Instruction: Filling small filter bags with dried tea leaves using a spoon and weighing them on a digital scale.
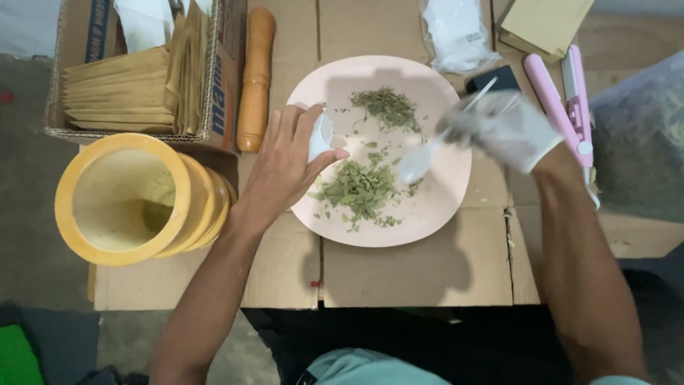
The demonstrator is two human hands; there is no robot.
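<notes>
A pale pink plate (pixel 442 207) lies on flattened cardboard (pixel 420 271) and carries dried green leaf bits (pixel 360 189) in two loose piles. My left hand (pixel 285 160), bare, pinches a small white sachet (pixel 320 135) over the plate's left edge. My right hand (pixel 506 128) wears a thin clear glove and grips a white plastic spoon (pixel 420 160), its bowl just above the leaves near the plate's middle.
A yellow wooden mortar (pixel 135 199) stands at left, with a wooden pestle (pixel 256 78) lying beside a cardboard box (pixel 217 93) of brown paper envelopes (pixel 117 93). A pink heat sealer (pixel 566 107), a clear plastic bag (pixel 456 32) and more brown envelopes (pixel 545 25) lie at the back right.
</notes>
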